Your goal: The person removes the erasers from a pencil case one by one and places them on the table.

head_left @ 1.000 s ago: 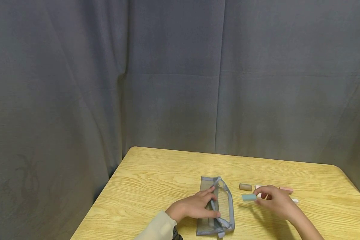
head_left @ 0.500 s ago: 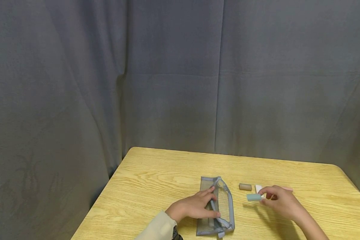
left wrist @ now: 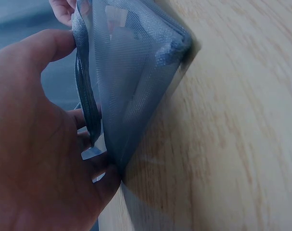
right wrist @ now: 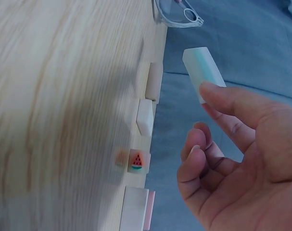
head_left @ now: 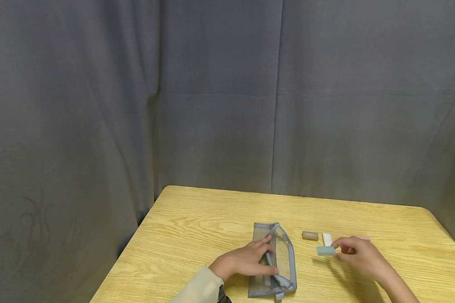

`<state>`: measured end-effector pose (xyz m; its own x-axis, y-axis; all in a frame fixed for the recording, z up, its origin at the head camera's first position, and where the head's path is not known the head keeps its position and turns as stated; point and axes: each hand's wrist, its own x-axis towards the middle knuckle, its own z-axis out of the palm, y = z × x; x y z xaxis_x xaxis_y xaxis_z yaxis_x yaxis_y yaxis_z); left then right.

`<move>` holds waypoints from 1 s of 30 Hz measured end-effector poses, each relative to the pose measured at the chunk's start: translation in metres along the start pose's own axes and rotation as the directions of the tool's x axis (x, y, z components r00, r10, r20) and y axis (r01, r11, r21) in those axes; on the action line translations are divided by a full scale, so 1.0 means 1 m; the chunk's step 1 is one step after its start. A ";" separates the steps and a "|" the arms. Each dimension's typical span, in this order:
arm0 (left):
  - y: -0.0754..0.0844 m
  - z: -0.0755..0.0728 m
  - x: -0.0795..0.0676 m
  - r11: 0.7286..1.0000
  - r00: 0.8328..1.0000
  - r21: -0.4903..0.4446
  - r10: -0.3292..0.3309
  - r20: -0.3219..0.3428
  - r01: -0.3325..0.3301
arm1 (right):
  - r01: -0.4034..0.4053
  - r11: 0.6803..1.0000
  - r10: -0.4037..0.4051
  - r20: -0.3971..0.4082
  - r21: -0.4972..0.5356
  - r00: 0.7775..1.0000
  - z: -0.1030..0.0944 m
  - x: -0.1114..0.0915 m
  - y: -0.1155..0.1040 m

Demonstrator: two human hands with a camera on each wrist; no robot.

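Observation:
A grey-blue mesh zip pouch (head_left: 288,256) lies on the wooden table with its mouth spread apart. My left hand (head_left: 244,261) holds it at the zip edge. In the left wrist view the thumb touches one edge of the pouch (left wrist: 131,62), with fingers behind the zip band. Right of the pouch, my right hand (head_left: 364,257) pinches a teal-and-white eraser (head_left: 325,251) above the table. The right wrist view shows this eraser (right wrist: 202,70) by one end between thumb and forefinger, the other fingers curled in.
A brown eraser (head_left: 310,235) and a white eraser (head_left: 327,239) lie beyond the held one. A pink eraser (head_left: 364,237) is partly hidden by the right hand. The right wrist view adds a small watermelon-printed eraser (right wrist: 137,161). A grey curtain (head_left: 220,105) hangs behind the table.
My right hand has moved a little to the right, away from the pouch, with the teal-and-white eraser. The white eraser has come into fuller view. The left hand and pouch stay put.

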<state>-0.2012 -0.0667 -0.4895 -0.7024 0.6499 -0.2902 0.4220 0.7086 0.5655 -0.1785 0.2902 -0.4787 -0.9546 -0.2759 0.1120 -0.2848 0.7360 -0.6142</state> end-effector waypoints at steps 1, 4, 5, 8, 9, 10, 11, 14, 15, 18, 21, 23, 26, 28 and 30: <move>0.000 0.000 0.000 1.000 1.000 0.000 -0.002 0.003 0.002 | 0.002 1.000 -0.002 -0.004 -0.003 1.000 0.000 -0.001 0.001; 0.000 0.000 0.000 1.000 1.000 0.001 -0.003 0.005 0.003 | 0.004 1.000 -0.004 -0.017 -0.018 1.000 -0.001 -0.002 0.004; 0.000 0.000 0.000 1.000 1.000 0.000 -0.003 0.005 0.003 | 0.002 1.000 -0.002 -0.024 -0.020 1.000 -0.002 -0.003 0.004; 0.000 0.000 0.000 1.000 1.000 0.001 0.001 0.002 -0.001 | -0.001 1.000 -0.001 -0.046 -0.030 0.999 -0.003 -0.005 0.007; 0.000 0.000 0.000 1.000 1.000 0.000 0.002 0.001 -0.002 | -0.004 1.000 0.003 -0.049 -0.029 0.999 -0.003 -0.006 0.007; 0.000 0.000 0.000 1.000 1.000 0.000 0.003 -0.001 -0.003 | -0.009 1.000 0.008 -0.051 -0.028 0.999 -0.004 -0.007 0.008; 0.000 0.000 0.000 1.000 1.000 0.001 0.004 -0.001 -0.004 | -0.017 0.999 0.015 -0.054 -0.030 0.998 -0.004 -0.007 0.009; 0.000 0.000 0.000 1.000 1.000 0.006 0.006 -0.005 -0.006 | -0.043 0.999 0.042 -0.025 -0.033 0.999 -0.008 -0.007 0.011; 0.000 0.000 0.000 1.000 1.000 0.006 0.005 -0.005 -0.005 | -0.060 0.998 0.060 -0.012 -0.029 0.998 -0.009 -0.007 0.011; 0.000 0.001 0.000 1.000 1.000 0.004 0.007 -0.009 -0.007 | -0.089 0.996 0.089 0.025 -0.008 0.996 -0.014 -0.008 0.013; 0.000 0.001 0.000 1.000 1.000 0.000 0.006 -0.011 -0.006 | -0.111 0.994 0.111 0.030 -0.011 0.993 -0.016 -0.010 0.016; 0.000 0.001 -0.001 1.000 1.000 0.001 0.004 -0.012 -0.004 | -0.109 0.994 0.109 0.020 -0.019 0.994 -0.016 -0.010 0.018; 0.000 0.000 -0.001 1.000 1.000 0.005 0.001 -0.009 -0.001 | -0.112 0.993 0.112 0.008 -0.034 0.994 -0.017 -0.012 0.021; 0.000 0.000 -0.001 1.000 1.000 0.006 0.000 -0.007 0.000 | -0.111 0.993 0.111 0.007 -0.031 0.994 -0.018 -0.014 0.023; 0.000 0.000 -0.001 1.000 1.000 0.009 0.000 -0.005 0.000 | -0.110 0.993 0.110 0.011 -0.034 0.994 -0.019 -0.015 0.025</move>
<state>-0.2001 -0.0673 -0.4888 -0.7053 0.6485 -0.2864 0.4268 0.7110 0.5589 -0.1724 0.3245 -0.4804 -0.9792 -0.1997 0.0352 -0.1810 0.7824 -0.5960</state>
